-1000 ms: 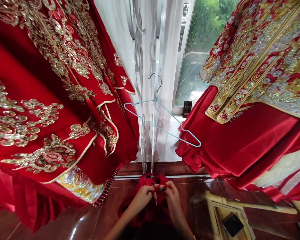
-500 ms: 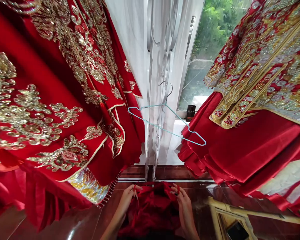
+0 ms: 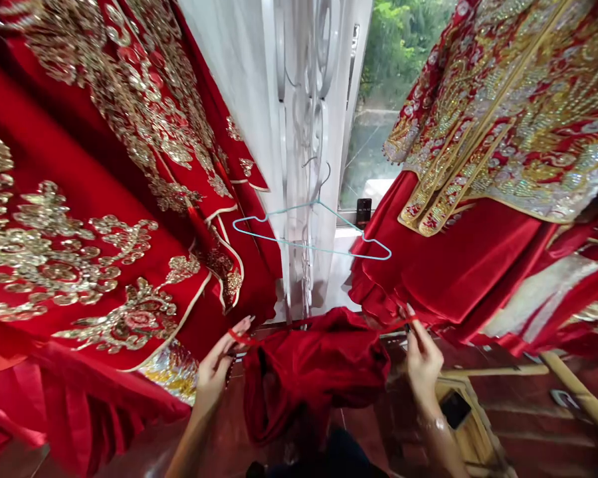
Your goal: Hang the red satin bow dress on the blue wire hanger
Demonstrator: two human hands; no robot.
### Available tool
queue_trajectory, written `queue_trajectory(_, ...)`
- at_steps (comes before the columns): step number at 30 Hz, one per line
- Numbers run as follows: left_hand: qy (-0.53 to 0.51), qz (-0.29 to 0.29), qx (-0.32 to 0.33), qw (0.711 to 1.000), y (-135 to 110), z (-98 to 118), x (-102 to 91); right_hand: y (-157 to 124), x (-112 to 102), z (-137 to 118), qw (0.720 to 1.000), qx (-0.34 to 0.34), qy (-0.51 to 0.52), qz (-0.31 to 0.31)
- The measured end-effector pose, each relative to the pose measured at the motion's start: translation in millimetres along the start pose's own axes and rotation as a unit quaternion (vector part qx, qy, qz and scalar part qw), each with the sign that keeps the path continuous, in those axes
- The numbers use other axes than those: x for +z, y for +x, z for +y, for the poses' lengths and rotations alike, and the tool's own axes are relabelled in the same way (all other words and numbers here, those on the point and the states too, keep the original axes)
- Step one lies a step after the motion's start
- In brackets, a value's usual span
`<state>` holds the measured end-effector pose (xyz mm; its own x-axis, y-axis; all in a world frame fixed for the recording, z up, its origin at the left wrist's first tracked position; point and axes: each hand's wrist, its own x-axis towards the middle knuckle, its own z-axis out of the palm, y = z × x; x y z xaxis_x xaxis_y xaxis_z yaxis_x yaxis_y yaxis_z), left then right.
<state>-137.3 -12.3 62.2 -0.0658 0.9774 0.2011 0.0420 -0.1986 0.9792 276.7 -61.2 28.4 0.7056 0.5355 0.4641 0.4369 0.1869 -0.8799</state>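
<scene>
My left hand (image 3: 218,364) pinches a thin red strap at the left end of a red satin garment (image 3: 313,372). At the garment's right end my right hand (image 3: 421,355) pinches the matching strap. The garment hangs bunched between the two hands, lifted to just below a light blue wire hanger (image 3: 311,234). That hanger hangs by its hook on a white ornate metal grille (image 3: 306,133), straight above the garment.
A red robe with gold embroidery (image 3: 94,219) hangs at the left. Another embroidered red robe over a red skirt (image 3: 483,199) hangs at the right. A small dark phone (image 3: 363,212) stands on the window sill. A wooden stool (image 3: 471,415) with a phone (image 3: 454,409) stands low right.
Both hands were close together low down on the bunched garment. They have spread apart and risen, stretching the garment's straps out sideways beneath the hanger.
</scene>
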Motion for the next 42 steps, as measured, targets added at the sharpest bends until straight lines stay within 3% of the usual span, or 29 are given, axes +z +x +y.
queue_trajectory(3,0.050,-0.002,0.096,0.994,2,5,5.0,38,-6,-1,0.993,-0.100,-0.054,0.019)
queue_trajectory(6,0.059,0.020,0.120,0.991,-8,6,16.2,69,-1,-4,0.988,-0.144,-0.051,0.014)
queue_trajectory(8,0.044,0.059,0.094,0.993,-16,8,21.6,89,7,-4,0.990,-0.141,-0.017,-0.010)
queue_trajectory(11,0.023,0.137,0.055,0.989,-24,12,24.7,125,24,-2,0.987,-0.114,0.066,-0.093)
queue_trajectory(15,0.032,0.216,0.057,0.974,-24,15,28.0,174,57,-4,0.962,-0.089,0.162,-0.200)
queue_trajectory(19,0.059,0.263,0.075,0.960,-24,21,39.9,207,92,-11,0.946,-0.095,0.189,-0.245)
queue_trajectory(26,0.064,0.300,0.081,0.948,-31,27,61.2,230,123,-16,0.942,-0.127,0.159,-0.266)
queue_trajectory(30,0.083,0.357,0.061,0.929,-38,13,66.1,240,127,-5,0.950,-0.100,0.178,-0.238)
queue_trajectory(32,0.097,0.367,0.044,0.924,-40,4,65.9,247,135,-1,0.945,-0.085,0.190,-0.252)
queue_trajectory(38,0.118,0.292,0.031,0.949,-32,6,60.9,260,169,-12,0.917,-0.053,0.189,-0.348)
queue_trajectory(42,0.111,0.250,0.029,0.961,-24,14,49.6,246,157,-19,0.930,-0.070,0.168,-0.319)
